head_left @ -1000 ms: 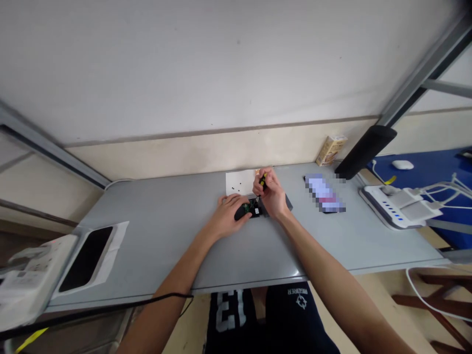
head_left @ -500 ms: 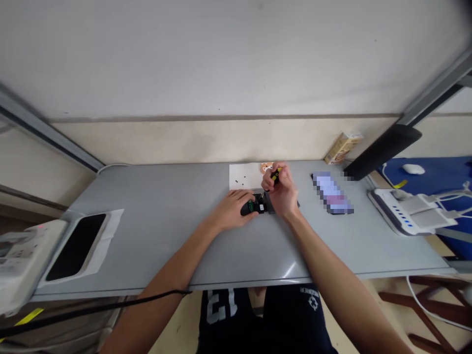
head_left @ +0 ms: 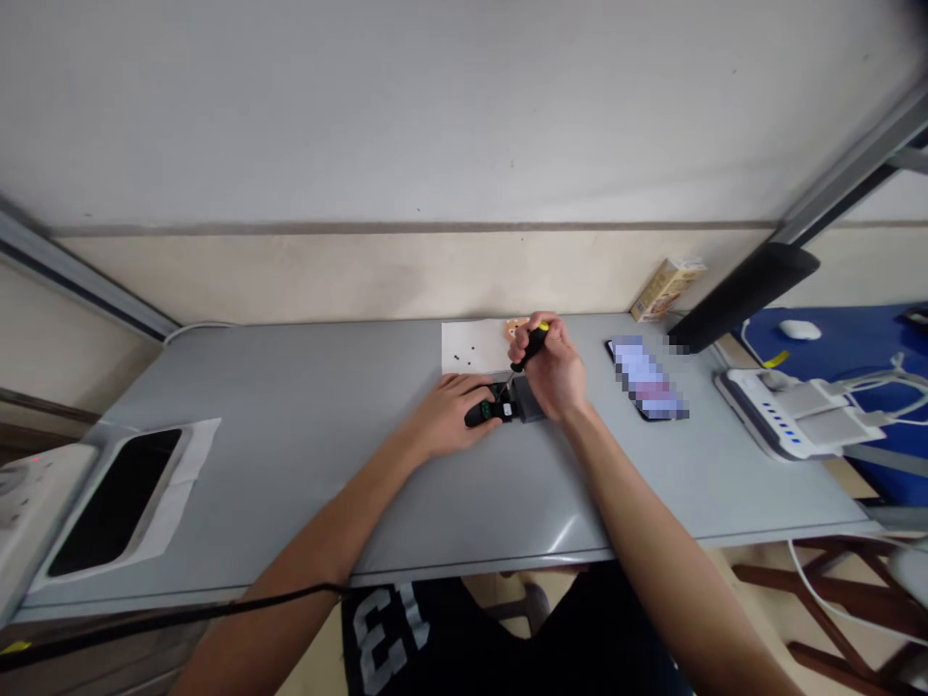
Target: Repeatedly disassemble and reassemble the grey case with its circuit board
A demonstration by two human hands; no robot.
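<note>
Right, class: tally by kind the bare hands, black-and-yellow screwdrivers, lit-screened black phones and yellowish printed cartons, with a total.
Hands (left hand, right hand): 2
Screwdriver: 1
Phone: 1
Carton: 1
Total: 5

We see bare desk (head_left: 290,416) at nine o'clock from our hands (head_left: 448,418); the lit phone (head_left: 648,379) bars three, the paper (head_left: 464,338) twelve.

The head-worn camera faces forward and down from above the near edge of a long, smooth grey tabletop (head_left: 290,435), the wearer's black cloth garment with white numerals (head_left: 449,648) lying closest to it. The wide field takes in the tabletop's breadth and the off-white wall (head_left: 435,126) beyond; the bare left hand (head_left: 444,414) and bare right hand (head_left: 560,377) fall near its centre, at middle range.
</note>
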